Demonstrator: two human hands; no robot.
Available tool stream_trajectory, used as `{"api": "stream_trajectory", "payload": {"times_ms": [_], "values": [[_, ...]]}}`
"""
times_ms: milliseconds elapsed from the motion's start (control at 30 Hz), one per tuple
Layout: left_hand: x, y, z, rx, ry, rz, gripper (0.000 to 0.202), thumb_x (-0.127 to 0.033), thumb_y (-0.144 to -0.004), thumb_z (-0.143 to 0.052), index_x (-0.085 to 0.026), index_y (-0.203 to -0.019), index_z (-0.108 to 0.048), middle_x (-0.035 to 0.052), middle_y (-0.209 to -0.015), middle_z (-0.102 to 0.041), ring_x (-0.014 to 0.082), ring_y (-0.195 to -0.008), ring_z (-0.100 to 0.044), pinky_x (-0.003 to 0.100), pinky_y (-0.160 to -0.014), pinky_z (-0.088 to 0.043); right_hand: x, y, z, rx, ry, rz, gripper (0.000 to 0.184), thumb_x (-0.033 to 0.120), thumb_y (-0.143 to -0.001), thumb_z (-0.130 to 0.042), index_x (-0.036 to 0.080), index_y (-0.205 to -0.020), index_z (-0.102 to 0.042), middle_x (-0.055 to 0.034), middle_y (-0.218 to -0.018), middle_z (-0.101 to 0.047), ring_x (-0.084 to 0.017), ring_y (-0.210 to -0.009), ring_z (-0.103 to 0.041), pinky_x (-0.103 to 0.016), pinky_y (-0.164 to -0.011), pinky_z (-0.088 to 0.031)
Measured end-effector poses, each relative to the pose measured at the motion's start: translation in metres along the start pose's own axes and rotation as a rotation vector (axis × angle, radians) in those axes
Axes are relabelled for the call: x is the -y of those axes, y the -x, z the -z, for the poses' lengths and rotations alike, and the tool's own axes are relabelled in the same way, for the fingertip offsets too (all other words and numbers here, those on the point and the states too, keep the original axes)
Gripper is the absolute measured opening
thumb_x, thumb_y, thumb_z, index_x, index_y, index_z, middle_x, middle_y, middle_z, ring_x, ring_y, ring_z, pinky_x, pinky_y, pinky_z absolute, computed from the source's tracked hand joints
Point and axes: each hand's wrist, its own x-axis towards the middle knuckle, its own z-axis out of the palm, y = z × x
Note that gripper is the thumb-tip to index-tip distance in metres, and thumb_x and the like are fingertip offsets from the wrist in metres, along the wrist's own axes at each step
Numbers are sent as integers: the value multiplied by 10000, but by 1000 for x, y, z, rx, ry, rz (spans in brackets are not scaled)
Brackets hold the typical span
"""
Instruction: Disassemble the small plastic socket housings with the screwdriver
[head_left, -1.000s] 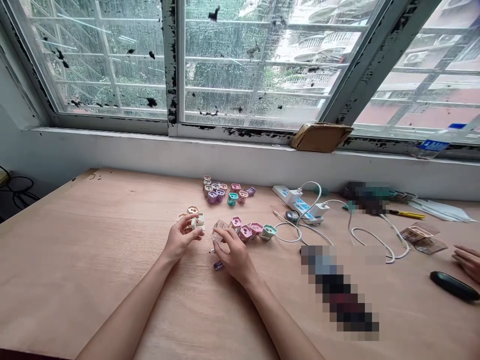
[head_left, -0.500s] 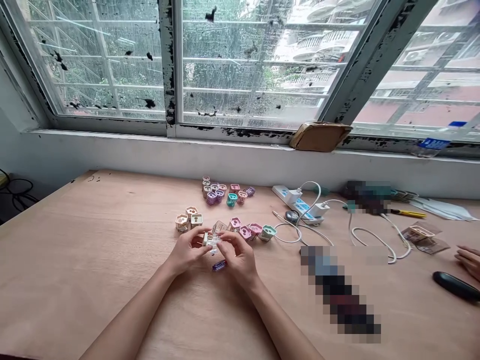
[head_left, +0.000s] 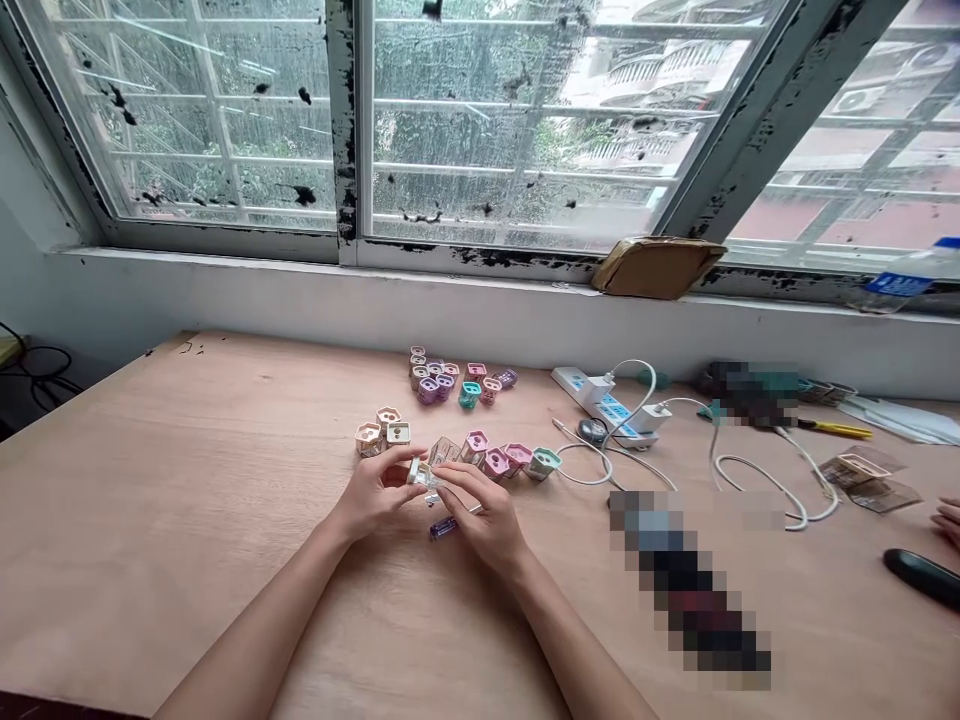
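My left hand (head_left: 373, 495) pinches a small clear plastic piece with a cream rim (head_left: 422, 474) between thumb and fingers. From the other side, the fingertips of my right hand (head_left: 484, 515) are closed on the clear part of that same piece. Small transparent bits show beneath the fingers, too small to make out. A short purple item (head_left: 443, 527) lies on the table just below my right hand. Right behind the hands stand a clear box (head_left: 445, 452) and several small pink-rimmed containers (head_left: 496, 462), with a mint-rimmed container (head_left: 543, 462) at their right end. Cream-rimmed containers (head_left: 369, 438) sit beyond my left hand.
Purple, pink and teal containers (head_left: 470, 394) cluster farther back. A white power strip (head_left: 605, 406) with plugs and looping cables lies to the right, near a blurred-out long shape (head_left: 690, 590). At the far right are a black object (head_left: 922, 576), a yellow cutter (head_left: 836, 429) and another person's hand (head_left: 947, 520).
The view has shifted slightly, moving the scene a little to the right. Both hands keep hold of the cream-rimmed piece, which is tilted a little differently. The other person's hand shows less.
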Motion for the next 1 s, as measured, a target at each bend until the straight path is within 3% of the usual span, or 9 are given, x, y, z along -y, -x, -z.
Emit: {"api": "stream_trajectory", "payload": {"times_ms": [267,467,667,833,1000], "values": [[-1,1,1,48,-47,-41,412,-350,-856,-746,-177,-1222,-673,101,-1165,-707,176,-856,-691,313,-832,-593,-5,4,-4,0,36,-34,257,263,-965,-637,227,-1211,-707,-94,-1123,-752,-261,-1027,-716,-401,-897,-603],[-2,1,0,33,2,-46,423,-357,-832,-775,-172,-1198,-671,116,-1209,-697,206,-937,-709,320,-859,-602,0,3,-5,-30,40,-3,227,232,-966,-627,239,-1179,-706,-94,-1112,-745,-259,-1041,-701,-404,-908,-585],[-5,2,-4,23,-51,-56,405,-334,-829,-776,-194,-1194,-674,94,-1180,-714,223,-972,-729,359,-930,-603,-2,4,-5,-134,0,-101,198,315,-1015,-549,212,-1014,-717,-71,-917,-742,-226,-825,-712,-334,-748,-588],[-4,4,-9,58,-107,-106,372,-291,-852,-743,-213,-1210,-679,77,-1178,-724,232,-1013,-722,381,-961,-599,-3,7,-10,-103,-103,-195,235,354,-1018,-544,212,-1088,-716,-40,-859,-730,-185,-673,-682,-284,-633,-572],[-2,4,-8,6,-122,-105,363,-294,-852,-743,-200,-1195,-671,96,-1190,-719,245,-1019,-718,386,-935,-607,-1,4,-8,-48,-52,-127,261,361,-1008,-576,217,-1160,-732,-56,-861,-700,-198,-740,-665,-310,-679,-581]]}}
